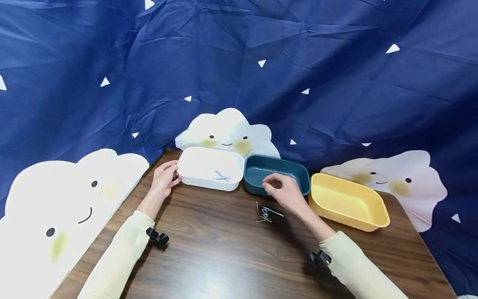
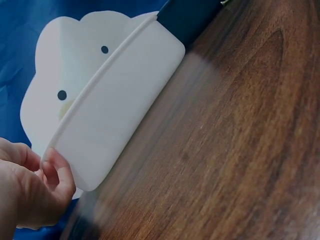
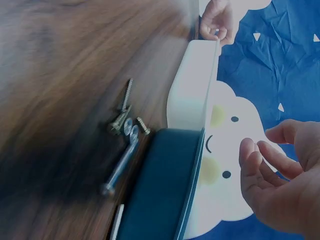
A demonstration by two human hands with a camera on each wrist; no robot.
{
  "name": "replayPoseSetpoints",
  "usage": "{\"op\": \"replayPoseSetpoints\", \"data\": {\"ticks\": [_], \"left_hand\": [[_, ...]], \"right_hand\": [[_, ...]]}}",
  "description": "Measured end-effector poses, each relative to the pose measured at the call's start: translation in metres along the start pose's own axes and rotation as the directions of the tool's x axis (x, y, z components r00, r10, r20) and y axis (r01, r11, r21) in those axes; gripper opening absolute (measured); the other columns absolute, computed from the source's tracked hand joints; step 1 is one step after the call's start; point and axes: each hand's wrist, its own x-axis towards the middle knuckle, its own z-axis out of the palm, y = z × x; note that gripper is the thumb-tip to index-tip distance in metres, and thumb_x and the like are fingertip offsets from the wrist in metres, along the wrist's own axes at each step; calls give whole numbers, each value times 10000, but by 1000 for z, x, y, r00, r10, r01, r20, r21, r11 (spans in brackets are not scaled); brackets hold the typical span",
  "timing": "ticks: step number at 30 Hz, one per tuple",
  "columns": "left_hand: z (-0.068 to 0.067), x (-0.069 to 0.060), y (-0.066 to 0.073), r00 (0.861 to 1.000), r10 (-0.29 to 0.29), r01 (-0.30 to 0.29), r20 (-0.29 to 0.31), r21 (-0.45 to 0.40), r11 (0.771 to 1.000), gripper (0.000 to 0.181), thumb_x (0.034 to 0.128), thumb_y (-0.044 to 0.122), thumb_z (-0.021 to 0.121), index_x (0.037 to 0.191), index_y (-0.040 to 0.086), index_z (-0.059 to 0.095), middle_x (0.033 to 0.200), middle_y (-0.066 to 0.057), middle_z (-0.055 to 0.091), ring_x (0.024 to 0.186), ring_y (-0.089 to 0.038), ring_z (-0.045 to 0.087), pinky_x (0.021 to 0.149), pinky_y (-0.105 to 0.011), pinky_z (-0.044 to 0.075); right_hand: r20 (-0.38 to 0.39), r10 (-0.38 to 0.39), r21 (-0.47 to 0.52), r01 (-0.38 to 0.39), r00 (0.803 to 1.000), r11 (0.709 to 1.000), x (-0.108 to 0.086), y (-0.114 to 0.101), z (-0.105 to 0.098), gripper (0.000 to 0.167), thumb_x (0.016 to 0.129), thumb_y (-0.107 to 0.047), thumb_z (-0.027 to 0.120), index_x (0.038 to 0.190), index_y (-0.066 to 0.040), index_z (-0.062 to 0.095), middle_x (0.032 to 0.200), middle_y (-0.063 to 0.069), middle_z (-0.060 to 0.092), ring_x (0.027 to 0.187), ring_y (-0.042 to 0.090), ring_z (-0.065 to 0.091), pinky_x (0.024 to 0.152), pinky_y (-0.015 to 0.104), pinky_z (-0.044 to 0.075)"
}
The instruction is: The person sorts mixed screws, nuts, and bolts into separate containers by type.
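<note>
My left hand (image 1: 164, 178) pinches the left end of a white box (image 2: 117, 102), thumb against its outer wall. Two or more silver bolts (image 1: 223, 177) lie inside that box at its right end. Above the dark teal box (image 1: 251, 187) hovers my right hand (image 1: 285, 192), fingers loosely bent. In the right wrist view a gap shows between thumb and fingers, with nothing held there. On the table in front of the teal box lie a long bolt (image 3: 120, 167), small screws (image 3: 128, 95) and ring-shaped nuts or washers (image 1: 265, 211).
A yellow box (image 1: 347, 220) stands right of the teal one, on the same wooden table (image 1: 209, 241). Behind hangs a blue cloth (image 1: 224, 54) with cloud prints. A thin silver bar (image 3: 117, 222) shows beside the teal box at the right wrist view's bottom edge.
</note>
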Motion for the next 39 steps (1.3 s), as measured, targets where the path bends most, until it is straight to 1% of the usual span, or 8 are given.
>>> {"op": "replayPoseSetpoints", "data": {"ticks": [6,10,13,18,23,27,32,39], "left_hand": [[1,0,1,1000,-11,11,-4,-8,1000,473,952,35,537,1424,48,538,1047,-98,516,762,-115,536,668,-216,539],[1,1,2,1000,-9,9,0,-11,1000,482,950,27,532,1432,40,530,1037,-91,508,755,-107,529,663,-209,534],[2,1,4,1000,-4,4,6,-11,1000,487,951,23,530,1438,33,520,1045,-93,501,740,-96,527,652,-202,530],[2,1,4,1000,-3,3,5,-2,1000,491,946,23,529,1437,35,522,1056,-97,501,748,-105,528,653,-204,532],[0,1,3,1000,-4,4,8,5,1000,492,951,26,528,1443,32,520,1035,-99,501,740,-98,536,667,-209,537],[-3,-1,3,1000,-6,6,-6,-1,1000,481,952,28,532,1433,39,530,1037,-99,503,737,-100,536,656,-205,537],[-6,-2,4,1000,-3,3,-2,-13,1000,496,952,22,527,1447,28,514,1059,-91,503,744,-103,529,655,-204,533],[1,-2,3,1000,-2,2,16,-4,1000,499,955,19,524,1453,17,504,1047,-86,502,748,-94,528,669,-208,532]], "right_hand": [[35,3,-89,0,999,996,-19,10,-12,117,937,-198,739,1033,-133,755,907,-64,700,801,130,637,721,326,527],[91,2,-122,9,996,992,-30,21,-15,114,932,-162,736,1037,-117,745,928,-47,695,804,141,634,711,324,528],[130,0,-152,20,992,988,-37,30,-16,118,916,-116,739,1031,-91,738,940,-25,697,814,149,637,735,355,535],[163,2,-212,33,987,977,-47,48,-12,142,890,-65,747,1029,-42,730,920,-6,678,812,128,627,763,381,533],[140,7,-280,33,990,960,-56,65,-4,167,867,-55,745,1030,-34,720,893,13,633,785,146,605,738,365,518],[111,8,-338,30,994,941,-59,70,3,143,859,-61,743,999,-50,715,904,46,621,827,209,601,764,410,514],[101,12,-392,29,995,920,-59,74,9,141,851,-90,759,983,-64,718,889,54,603,818,213,562,741,414,496],[97,7,-391,32,995,920,-60,79,12,146,832,-85,794,950,-53,715,825,51,575,775,219,524,707,400,458]]}}
